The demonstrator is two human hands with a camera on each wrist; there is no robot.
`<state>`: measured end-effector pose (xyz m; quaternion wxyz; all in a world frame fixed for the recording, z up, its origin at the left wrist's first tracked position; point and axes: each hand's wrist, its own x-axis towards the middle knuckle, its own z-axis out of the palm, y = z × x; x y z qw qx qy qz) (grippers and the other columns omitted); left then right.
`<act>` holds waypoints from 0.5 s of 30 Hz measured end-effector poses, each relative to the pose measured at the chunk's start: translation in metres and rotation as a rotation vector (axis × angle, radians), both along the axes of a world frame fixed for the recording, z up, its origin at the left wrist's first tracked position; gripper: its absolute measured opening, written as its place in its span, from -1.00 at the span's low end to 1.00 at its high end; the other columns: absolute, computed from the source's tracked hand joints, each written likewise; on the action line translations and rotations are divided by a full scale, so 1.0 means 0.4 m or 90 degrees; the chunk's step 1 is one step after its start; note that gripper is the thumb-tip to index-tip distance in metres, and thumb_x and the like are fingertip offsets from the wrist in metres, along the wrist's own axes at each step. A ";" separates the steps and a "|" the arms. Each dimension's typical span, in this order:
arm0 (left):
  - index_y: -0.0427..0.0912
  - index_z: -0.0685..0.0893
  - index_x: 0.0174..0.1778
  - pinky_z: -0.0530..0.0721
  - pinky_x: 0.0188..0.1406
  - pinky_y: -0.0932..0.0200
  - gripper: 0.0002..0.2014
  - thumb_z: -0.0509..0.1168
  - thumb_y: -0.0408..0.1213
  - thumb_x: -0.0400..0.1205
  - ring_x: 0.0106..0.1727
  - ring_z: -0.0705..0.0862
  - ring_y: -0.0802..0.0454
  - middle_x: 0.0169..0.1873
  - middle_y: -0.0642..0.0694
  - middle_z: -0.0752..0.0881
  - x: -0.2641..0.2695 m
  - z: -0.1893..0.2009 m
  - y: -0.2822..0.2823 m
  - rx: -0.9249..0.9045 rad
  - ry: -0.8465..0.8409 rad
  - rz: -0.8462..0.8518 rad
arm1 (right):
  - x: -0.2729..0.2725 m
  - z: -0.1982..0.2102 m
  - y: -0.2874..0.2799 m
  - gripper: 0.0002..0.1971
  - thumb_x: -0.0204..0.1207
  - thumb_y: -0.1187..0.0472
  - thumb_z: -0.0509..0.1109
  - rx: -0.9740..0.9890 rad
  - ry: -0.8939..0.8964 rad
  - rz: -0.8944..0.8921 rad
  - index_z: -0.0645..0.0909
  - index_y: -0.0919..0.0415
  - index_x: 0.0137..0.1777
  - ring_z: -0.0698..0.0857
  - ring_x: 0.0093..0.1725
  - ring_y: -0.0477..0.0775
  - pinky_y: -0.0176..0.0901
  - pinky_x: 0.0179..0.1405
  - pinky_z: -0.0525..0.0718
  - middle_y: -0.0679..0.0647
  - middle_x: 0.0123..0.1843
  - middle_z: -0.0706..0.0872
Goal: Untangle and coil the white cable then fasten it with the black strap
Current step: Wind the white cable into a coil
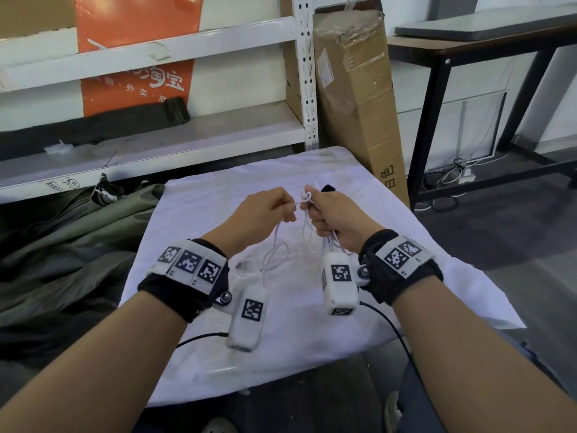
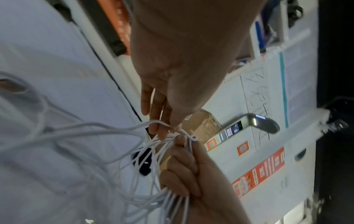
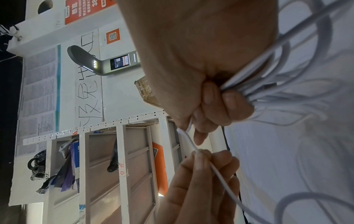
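Observation:
Both hands are raised over a table draped in a white cloth (image 1: 390, 251). My right hand (image 1: 315, 210) grips a bunch of several loops of the thin white cable (image 3: 247, 84) in its fist, with a small knot-like loop (image 1: 306, 196) poking out above the fingers. Thumb and fingers of my left hand (image 1: 288, 209) pinch a single strand (image 3: 188, 140) that runs out of that knot. Loose cable (image 1: 274, 254) hangs from both hands down onto the cloth. The black strap (image 1: 327, 187) lies on the cloth just beyond my right hand, mostly hidden; it also shows through the loops as a strap (image 2: 144, 166).
White metal shelving (image 1: 156, 142) stands behind the table, with a tall cardboard box (image 1: 352, 98) leaning at its right. A black-framed desk (image 1: 468, 57) is at the far right. Dark green fabric (image 1: 62, 245) is heaped on the floor to the left.

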<state>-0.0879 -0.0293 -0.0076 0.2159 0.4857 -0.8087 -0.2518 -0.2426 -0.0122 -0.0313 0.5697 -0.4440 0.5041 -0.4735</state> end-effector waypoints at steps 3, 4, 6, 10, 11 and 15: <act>-0.17 0.59 -0.03 0.62 0.08 0.14 -0.86 0.17 -0.22 0.73 -0.17 0.72 0.12 -0.21 0.04 0.76 0.007 0.007 0.001 0.133 0.113 -0.006 | -0.006 -0.002 -0.003 -0.60 0.72 -0.02 0.12 -0.006 0.005 -0.006 0.49 0.20 -0.28 0.18 -0.67 -0.13 -0.33 -0.69 0.18 -0.09 -0.63 0.27; -0.16 0.58 -0.05 0.64 0.11 0.05 -0.86 0.17 -0.22 0.73 -0.23 0.69 0.10 -0.24 0.03 0.73 0.011 0.008 -0.001 0.155 0.128 -0.006 | -0.007 -0.003 -0.003 -0.60 0.72 -0.02 0.12 -0.006 0.008 -0.003 0.49 0.20 -0.28 0.18 -0.67 -0.13 -0.33 -0.68 0.17 -0.08 -0.62 0.27; -0.13 0.56 -0.08 0.67 0.13 -0.03 -0.87 0.17 -0.20 0.73 -0.29 0.58 0.07 -0.30 0.01 0.62 0.021 0.012 -0.009 0.184 0.141 0.001 | -0.006 -0.004 -0.004 -0.60 0.71 -0.03 0.12 -0.006 0.018 0.002 0.48 0.20 -0.27 0.18 -0.66 -0.12 -0.32 -0.66 0.16 -0.08 -0.61 0.27; -0.11 0.53 -0.06 0.65 -0.19 0.14 -0.87 0.13 -0.18 0.74 -0.34 0.44 0.07 -0.31 0.00 0.51 0.033 0.018 -0.004 0.208 0.094 -0.034 | -0.004 -0.007 -0.003 -0.64 0.69 -0.01 0.18 -0.014 0.019 -0.014 0.47 0.19 -0.27 0.19 -0.67 -0.13 -0.33 -0.67 0.16 -0.08 -0.61 0.28; -0.09 0.53 -0.06 0.59 -0.26 0.20 -0.87 0.14 -0.16 0.74 -0.35 0.45 0.07 -0.30 0.00 0.53 0.031 0.016 0.001 0.186 0.060 -0.036 | -0.004 -0.007 -0.002 -0.66 0.69 0.01 0.21 -0.017 0.015 -0.022 0.45 0.18 -0.28 0.18 -0.68 -0.14 -0.33 -0.68 0.16 -0.08 -0.62 0.28; -0.10 0.53 -0.13 0.49 -0.37 0.32 -0.81 0.34 -0.07 0.62 -0.39 0.54 0.13 -0.27 0.02 0.64 0.015 0.004 0.013 -0.012 -0.058 -0.028 | -0.002 -0.006 0.000 -0.66 0.67 0.07 0.27 -0.025 -0.011 -0.047 0.40 0.17 -0.33 0.16 -0.69 -0.13 -0.33 -0.70 0.14 -0.11 -0.67 0.27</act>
